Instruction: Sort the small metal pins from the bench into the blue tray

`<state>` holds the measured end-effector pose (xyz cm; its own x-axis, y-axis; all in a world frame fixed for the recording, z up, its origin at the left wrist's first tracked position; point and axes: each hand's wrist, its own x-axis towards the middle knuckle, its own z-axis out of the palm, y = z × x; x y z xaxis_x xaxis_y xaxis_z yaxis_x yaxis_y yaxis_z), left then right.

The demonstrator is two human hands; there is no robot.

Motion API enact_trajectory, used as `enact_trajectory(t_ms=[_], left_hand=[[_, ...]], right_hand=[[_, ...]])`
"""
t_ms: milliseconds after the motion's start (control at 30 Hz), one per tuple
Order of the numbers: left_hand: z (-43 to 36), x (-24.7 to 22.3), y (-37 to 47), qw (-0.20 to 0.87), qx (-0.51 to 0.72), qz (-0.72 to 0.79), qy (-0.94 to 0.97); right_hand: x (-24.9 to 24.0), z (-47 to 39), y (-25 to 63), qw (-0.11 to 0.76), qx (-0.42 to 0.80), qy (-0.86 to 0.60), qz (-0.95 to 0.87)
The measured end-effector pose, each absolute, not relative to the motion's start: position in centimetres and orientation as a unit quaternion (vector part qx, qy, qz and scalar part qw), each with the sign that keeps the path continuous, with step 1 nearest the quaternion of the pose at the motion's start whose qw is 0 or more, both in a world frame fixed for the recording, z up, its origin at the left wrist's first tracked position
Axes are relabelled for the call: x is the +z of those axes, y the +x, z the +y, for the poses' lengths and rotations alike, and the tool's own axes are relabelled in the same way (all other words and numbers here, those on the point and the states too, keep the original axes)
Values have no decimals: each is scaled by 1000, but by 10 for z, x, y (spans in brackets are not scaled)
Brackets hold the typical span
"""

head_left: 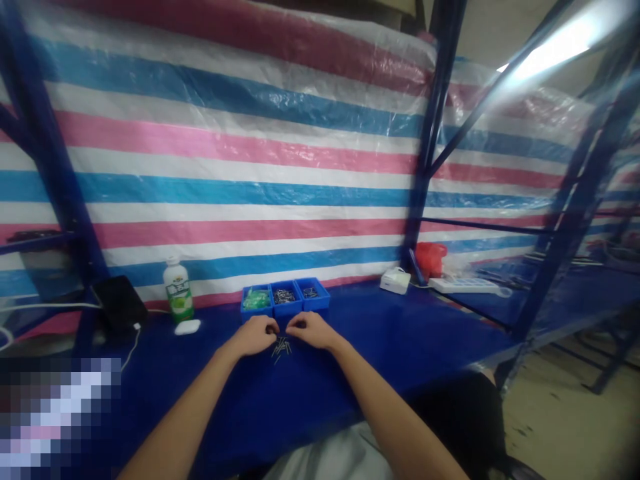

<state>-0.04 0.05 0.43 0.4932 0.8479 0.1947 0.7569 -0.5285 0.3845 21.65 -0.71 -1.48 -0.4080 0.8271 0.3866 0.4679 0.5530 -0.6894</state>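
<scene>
My left hand point(256, 335) rests just above the blue tabletop, its fingers curled and pinched together. Facing it across a small gap, my right hand point(314, 331) is also closed, thumb and fingertips drawn in. Anything in either pinch is too small or hidden to make out. Between and slightly below the hands lies a loose pile of thin metal pieces point(282, 348), like screws or pins. Right behind the hands stand three joined blue bins: the left bin point(257, 311) holds green, clear-looking bits, the middle bin point(286, 309) and right bin point(314, 304) hold small dark metal pieces.
On the left of the table point(400, 347) stand a white-and-green bottle point(179, 290), a white case point(187, 327) and a black device point(119, 303) with a cable. To the right are a white box point(395, 281), a red bag point(431, 259) and a power strip point(465, 286).
</scene>
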Motion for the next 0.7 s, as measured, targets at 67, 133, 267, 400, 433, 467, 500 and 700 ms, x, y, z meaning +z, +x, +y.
enact_trajectory(t_ms=[67, 133, 267, 400, 433, 467, 500, 700], left_hand=[[-1, 5, -2, 139, 175, 462, 858], [-2, 5, -3, 154, 168, 453, 862], [-1, 2, -5, 174, 165, 451, 860], [3, -1, -5, 201, 184, 435, 858], [3, -1, -5, 208, 186, 428, 860], [3, -2, -4, 213, 185, 422, 862], [3, -2, -4, 219, 183, 417, 863], [5, -1, -12, 222, 180, 423, 860]], right_hand=[[-16, -14, 212, 309, 200, -416, -831], [-17, -18, 209, 282, 168, -433, -839], [-19, -18, 206, 274, 155, -443, -839], [-19, -16, 205, 276, 157, -449, -835], [-20, -15, 205, 276, 157, -451, -834], [-20, -15, 205, 277, 156, -451, -834], [-20, -14, 205, 279, 156, -452, -833], [-23, -11, 204, 307, 147, -452, -824]])
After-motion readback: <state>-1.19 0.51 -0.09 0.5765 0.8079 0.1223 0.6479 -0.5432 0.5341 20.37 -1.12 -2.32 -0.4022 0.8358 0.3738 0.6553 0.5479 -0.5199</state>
